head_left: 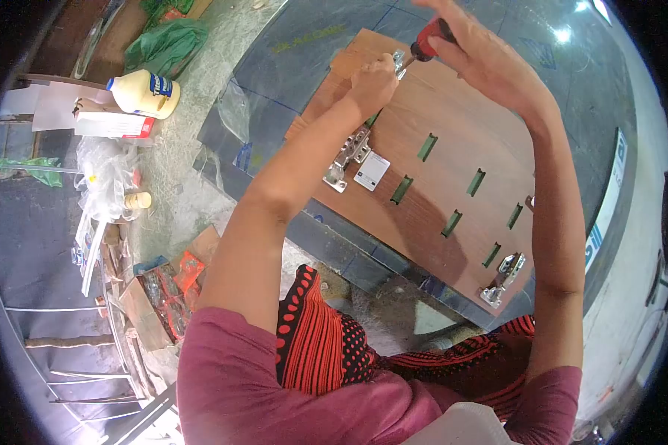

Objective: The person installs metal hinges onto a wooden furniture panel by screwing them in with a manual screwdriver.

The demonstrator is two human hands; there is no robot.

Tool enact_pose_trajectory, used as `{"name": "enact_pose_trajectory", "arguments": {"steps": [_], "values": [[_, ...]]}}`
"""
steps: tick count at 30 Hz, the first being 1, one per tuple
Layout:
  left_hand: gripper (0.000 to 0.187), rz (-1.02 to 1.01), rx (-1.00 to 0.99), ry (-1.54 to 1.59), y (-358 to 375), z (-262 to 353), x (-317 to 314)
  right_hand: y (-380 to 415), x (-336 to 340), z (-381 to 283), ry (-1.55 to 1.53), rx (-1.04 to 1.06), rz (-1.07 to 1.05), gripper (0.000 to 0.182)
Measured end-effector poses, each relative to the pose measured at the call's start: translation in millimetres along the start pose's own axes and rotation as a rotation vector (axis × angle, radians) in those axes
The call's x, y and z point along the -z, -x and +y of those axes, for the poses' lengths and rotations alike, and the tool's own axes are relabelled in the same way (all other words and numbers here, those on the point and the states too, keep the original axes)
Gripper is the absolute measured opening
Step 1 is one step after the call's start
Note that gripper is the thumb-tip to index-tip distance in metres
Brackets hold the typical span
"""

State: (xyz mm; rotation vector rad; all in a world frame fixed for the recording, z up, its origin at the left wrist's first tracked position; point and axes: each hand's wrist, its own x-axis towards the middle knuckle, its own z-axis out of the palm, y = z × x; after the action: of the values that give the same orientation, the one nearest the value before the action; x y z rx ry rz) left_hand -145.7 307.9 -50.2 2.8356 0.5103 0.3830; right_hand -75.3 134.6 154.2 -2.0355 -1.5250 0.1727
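Observation:
A wooden panel (438, 119) lies on the dark work surface, with several green-lined slots cut in it. At its far edge, my left hand (375, 80) is closed at a metal hinge (400, 62), its fingertips partly hidden. My right hand (482, 52) has the red and black handle of a screwdriver (426, 43) between thumb and palm, fingers stretched along it. The screwdriver's shaft points down at the hinge. Nearer to me, more metal hinges (337, 176) lie at the panel's left edge, beside a white card (372, 171). Another hinge (503, 280) sits at the near right corner.
Left of the work surface (274, 93), a cream bottle (147, 93) lies by a white and red box (115, 124). Clear plastic bags (104, 174) and an open carton (156, 304) with orange-red packets are on the floor. A green bag (167, 46) lies farther back.

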Motion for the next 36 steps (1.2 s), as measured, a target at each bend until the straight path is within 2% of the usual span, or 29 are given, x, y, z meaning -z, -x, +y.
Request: {"name": "enact_pose_trajectory", "arguments": {"steps": [2, 4, 8, 10, 11, 13, 14, 16, 18, 19, 20, 22, 24, 25, 26, 27, 28, 30, 31, 32, 33, 35, 36], "values": [[0.028, 0.04, -0.035, 0.048, 0.6, -2.2, -0.7, -1.7, -0.4, -7.5, -0.007, 0.002, -0.072, 0.03], [0.027, 0.012, -0.005, 0.006, -1.0, 1.7, 0.4, -6.9, -5.3, -18.2, 0.206, -0.336, -0.04, 0.033], [0.021, 0.028, 0.0, -0.031, -2.0, 1.3, -0.3, -2.0, -4.5, -21.6, 0.225, -0.35, 0.017, 0.032], [0.021, 0.043, -0.027, -0.028, -0.5, 2.4, -0.1, 12.5, -9.1, -31.0, 0.213, -0.041, 0.274, 0.029], [0.021, 0.056, -0.052, -0.026, 0.4, 2.8, 0.4, 10.0, -8.7, -27.3, 0.217, -0.043, 0.278, 0.029], [0.026, 0.087, -0.147, -0.058, 11.3, 23.4, 41.8, 4.5, -3.8, -13.8, 0.034, -0.078, -0.016, 0.03], [0.031, 0.121, -0.245, -0.085, 11.4, 31.5, 59.0, 9.7, -4.2, -9.9, -0.062, -0.01, 0.082, 0.028], [0.041, 0.075, -0.117, -0.008, 0.2, 27.8, 44.1, 10.6, -4.6, 17.8, -0.119, -0.048, 0.146, 0.026], [0.044, -0.077, 0.043, 0.002, 0.5, 61.9, 73.5, 28.3, 19.6, 28.9, -0.155, -0.118, 0.22, 0.027], [0.052, -0.243, 0.288, 0.139, -16.1, 24.1, 23.9, 43.1, 37.5, 34.2, -0.225, -0.111, 0.276, 0.028], [0.049, -0.173, 0.287, 0.136, -12.8, 26.5, 22.2, 61.7, 61.7, 33.1, -0.189, -0.161, 0.305, 0.028], [0.046, -0.266, 0.282, -0.074, -20.2, 13.3, 9.8, 93.1, 106.5, 17.4, -0.208, -0.333, 0.234, 0.033], [0.042, -0.309, 0.26, -0.089, -19.9, 18.3, 17.6, 127.6, 131.8, 17.6, -0.111, -0.387, 0.308, 0.033], [0.042, -0.319, 0.231, -0.106, -20.6, 11.5, 15.3, 145.8, 139.9, 17.8, -0.026, -0.424, 0.342, 0.034], [0.042, -0.248, 0.141, -0.226, -20.6, 5.6, 10.8, 164.8, 146.7, 14.3, -0.037, -0.445, 0.364, 0.034], [0.042, -0.175, 0.05, -0.342, -20.4, 4.9, 7.2, 184.7, 151.7, 8.9, 0.121, -0.432, 0.359, 0.034], [0.042, -0.188, 0.026, -0.353, -18.4, 18.7, 13.3, 202.7, 153.0, 6.7, 0.278, -0.421, 0.342, 0.033], [0.045, -0.116, 0.003, -0.331, -17.8, 51.9, 30.9, 232.6, 151.8, 5.9, 0.35, -0.404, 0.355, 0.032], [0.042, -0.068, -0.16, -0.272, -17.2, 68.1, 32.4, 245.7, 149.0, 9.0, 0.42, -0.378, 0.343, 0.031], [0.04, -0.034, -0.313, -0.211, -10.9, 82.1, 32.2, 257.5, 152.6, 16.7, 0.097, -0.56, 0.282, 0.029], [0.038, -0.041, -0.409, -0.164, 0.2, 103.8, 31.5, 271.3, 147.3, 26.8, 0.004, -0.463, 0.247, 0.027], [0.038, -0.075, -0.553, -0.05, 17.9, 161.0, 34.4, 285.0, 142.5, 13.7, -0.021, -0.642, 0.22, 0.026], [0.04, -0.122, -0.609, 0.011, 30.7, 188.3, 36.6, 288.8, 138.8, -3.5, 0.178, -0.671, 0.164, 0.028]]}}
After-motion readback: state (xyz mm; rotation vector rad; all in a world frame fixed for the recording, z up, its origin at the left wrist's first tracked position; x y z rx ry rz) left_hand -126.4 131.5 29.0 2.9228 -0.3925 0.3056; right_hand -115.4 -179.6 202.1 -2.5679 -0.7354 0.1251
